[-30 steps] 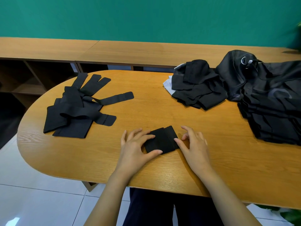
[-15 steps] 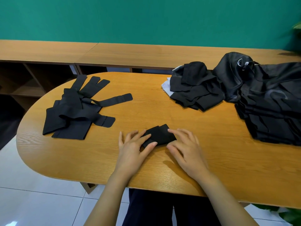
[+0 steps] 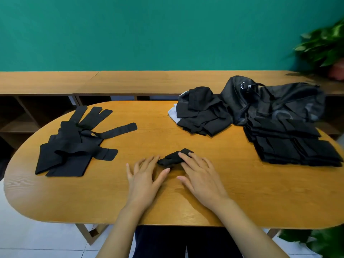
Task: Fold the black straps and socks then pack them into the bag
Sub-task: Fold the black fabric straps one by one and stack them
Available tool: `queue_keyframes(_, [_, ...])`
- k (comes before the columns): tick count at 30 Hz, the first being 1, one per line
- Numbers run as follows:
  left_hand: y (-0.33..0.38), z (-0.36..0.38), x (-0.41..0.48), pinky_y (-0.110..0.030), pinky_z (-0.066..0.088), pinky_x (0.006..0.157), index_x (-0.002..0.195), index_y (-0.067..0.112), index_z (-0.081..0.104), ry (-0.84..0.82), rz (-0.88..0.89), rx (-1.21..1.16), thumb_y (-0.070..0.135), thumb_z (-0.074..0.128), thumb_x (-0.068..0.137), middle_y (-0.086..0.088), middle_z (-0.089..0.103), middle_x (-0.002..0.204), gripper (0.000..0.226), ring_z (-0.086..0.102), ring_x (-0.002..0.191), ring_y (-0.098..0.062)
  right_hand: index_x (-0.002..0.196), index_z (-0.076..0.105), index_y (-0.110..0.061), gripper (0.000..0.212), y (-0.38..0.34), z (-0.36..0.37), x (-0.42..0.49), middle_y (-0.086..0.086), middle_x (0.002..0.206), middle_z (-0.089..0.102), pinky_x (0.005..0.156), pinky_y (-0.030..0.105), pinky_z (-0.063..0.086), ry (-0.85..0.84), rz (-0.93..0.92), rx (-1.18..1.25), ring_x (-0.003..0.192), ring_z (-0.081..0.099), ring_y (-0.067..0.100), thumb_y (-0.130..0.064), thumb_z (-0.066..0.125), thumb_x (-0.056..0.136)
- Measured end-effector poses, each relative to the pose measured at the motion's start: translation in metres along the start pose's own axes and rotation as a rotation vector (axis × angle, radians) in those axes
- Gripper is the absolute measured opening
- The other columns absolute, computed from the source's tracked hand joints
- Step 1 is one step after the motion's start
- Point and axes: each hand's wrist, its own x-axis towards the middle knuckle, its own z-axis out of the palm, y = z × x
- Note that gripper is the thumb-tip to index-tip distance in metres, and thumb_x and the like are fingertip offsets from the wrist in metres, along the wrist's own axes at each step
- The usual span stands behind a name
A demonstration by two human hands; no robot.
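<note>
oval wooden table (image 3: 186, 205) (teal wall (image 3: 149, 30) behind)

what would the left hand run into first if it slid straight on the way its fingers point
Likely the small folded black piece, right by the index finger of the left hand; beyond it, bare table.

The right hand (image 3: 200, 175) lies over the near end of the small black piece (image 3: 173, 158), so I can't tell whether it is a strap or a sock, nor how it is folded. The bag (image 3: 275, 103) smears into blur toward the right, as does the plant (image 3: 323, 43) behind it. A pale cloth (image 3: 172, 114) is mostly buried under the black heap (image 3: 201, 112). The worktop (image 3: 242, 202) runs off the right edge.
</note>
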Motion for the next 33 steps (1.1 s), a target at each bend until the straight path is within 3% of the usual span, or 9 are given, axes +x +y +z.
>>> queue_keyframes(6, [0.046,0.018,-0.001,-0.05,-0.005,0.119,0.146,0.038,0.035,-0.029,0.088,-0.004,0.082,0.004,0.08,0.018,0.042,0.147,0.086,0.025,0.139,-0.008,0.122,0.065,-0.011,0.065,0.081,-0.029,-0.029,-0.001,0.151,0.042,0.11,0.037,0.024,0.091,0.305,-0.095,0.137,0.039,0.023,-0.056,0.024,0.097])
queue_keyframes(12, [0.062,0.033,-0.003,-0.049,-0.006,0.12,0.148,0.039,0.03,-0.079,0.125,0.037,0.085,-0.007,0.075,0.019,0.039,0.148,0.094,0.023,0.141,-0.007,0.124,0.063,-0.005,0.067,0.161,-0.046,-0.07,0.001,0.153,0.039,0.109,0.046,0.033,0.119,0.525,-0.162,0.138,0.034,0.026,-0.055,0.026,0.1])
queue_keyframes(24, [0.064,0.04,-0.005,-0.049,-0.003,0.12,0.149,0.039,0.029,-0.137,0.106,0.09,0.077,0.0,0.081,0.019,0.037,0.149,0.083,0.022,0.139,-0.006,0.121,0.063,-0.001,0.066,0.203,-0.043,-0.087,0.005,0.153,0.04,0.109,0.049,0.03,0.097,0.665,-0.174,0.139,0.034,0.03,-0.051,0.03,0.093])
queue_keyframes(33, [0.061,0.042,-0.005,-0.05,0.0,0.12,0.148,0.037,0.034,-0.123,0.105,0.077,0.076,0.0,0.081,0.018,0.04,0.147,0.084,0.024,0.139,-0.007,0.119,0.057,-0.011,0.046,0.193,-0.044,-0.088,0.011,0.137,0.055,0.112,0.054,0.028,0.081,0.712,-0.067,0.13,0.045,0.028,-0.048,0.048,0.094])
